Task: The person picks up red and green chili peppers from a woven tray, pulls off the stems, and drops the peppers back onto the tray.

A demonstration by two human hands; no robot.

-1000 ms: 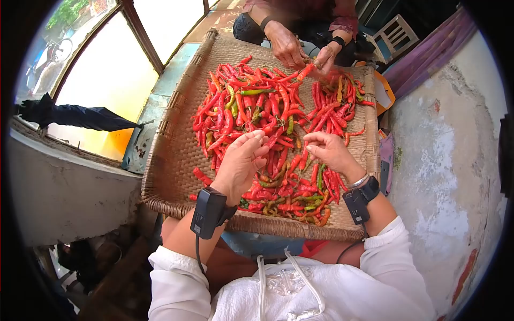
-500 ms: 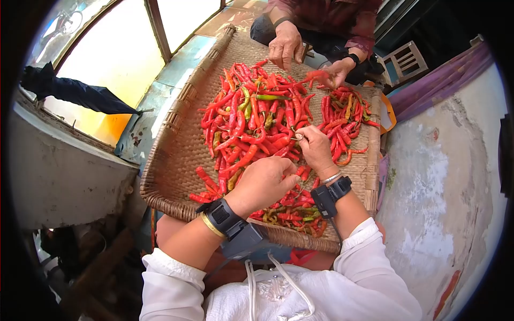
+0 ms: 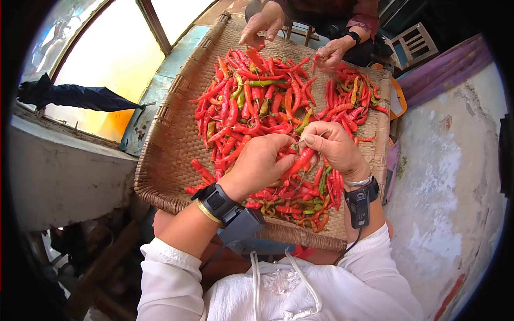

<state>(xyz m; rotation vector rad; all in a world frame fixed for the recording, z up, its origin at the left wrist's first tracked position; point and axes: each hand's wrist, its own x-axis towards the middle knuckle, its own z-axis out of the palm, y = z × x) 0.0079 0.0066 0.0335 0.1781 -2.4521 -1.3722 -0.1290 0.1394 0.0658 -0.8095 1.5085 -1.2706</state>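
A red chili pepper (image 3: 300, 163) is between my two hands, above the pile. My left hand (image 3: 259, 163) is closed, its thumb and forefinger against the pepper beside its stem. My right hand (image 3: 340, 150) pinches the stem end between thumb and fingers. Under and around them is a wide woven basket tray (image 3: 160, 200). A large heap of mostly red chili peppers (image 3: 251, 112) lies beyond my hands, with a few green ones mixed in. Closer to me, partly hidden by my hands, is another group of chili peppers (image 3: 300, 200).
Across the tray a person's two hands (image 3: 265, 24) (image 3: 334, 51) work over the far edge. A smaller chili heap (image 3: 348, 101) lies at the tray's right side. A folded dark umbrella (image 3: 85, 96) is on the left, a worn wall (image 3: 439, 187) on the right, a wooden chair (image 3: 415, 45) behind.
My right hand has come up from the heap and now meets my left hand at a red chili pepper. The other person's hands have moved farther apart.
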